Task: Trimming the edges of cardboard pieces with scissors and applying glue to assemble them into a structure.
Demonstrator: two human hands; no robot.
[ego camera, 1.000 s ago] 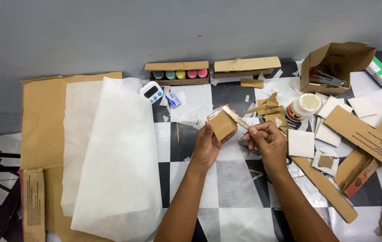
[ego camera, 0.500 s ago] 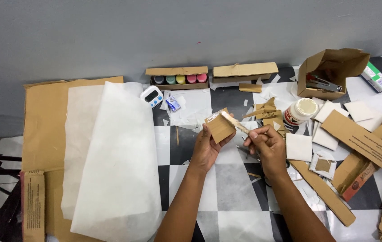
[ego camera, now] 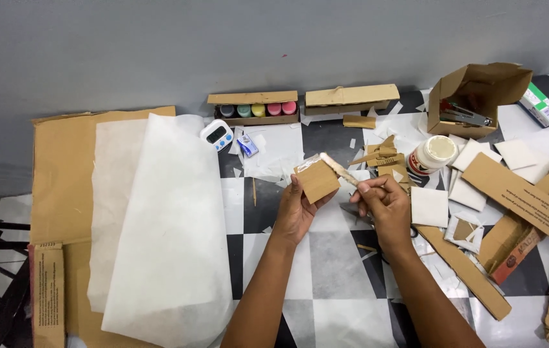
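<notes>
— Is the light bright?
— Even and soft, from above; the grey wall (ego camera: 274, 45) darkens toward its lower left.
— Any shadows or glare?
— Only faint shadows under the hands; the white paper sheet (ego camera: 165, 245) looks bright, not blown out.
— Sharpness?
— Fairly sharp, slight edge bending.

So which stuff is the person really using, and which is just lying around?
In use:
left hand holding a small cardboard square
right hand holding a pale stick

Lying about:
white jar
paint pots
small timer
open box
big white sheets
</notes>
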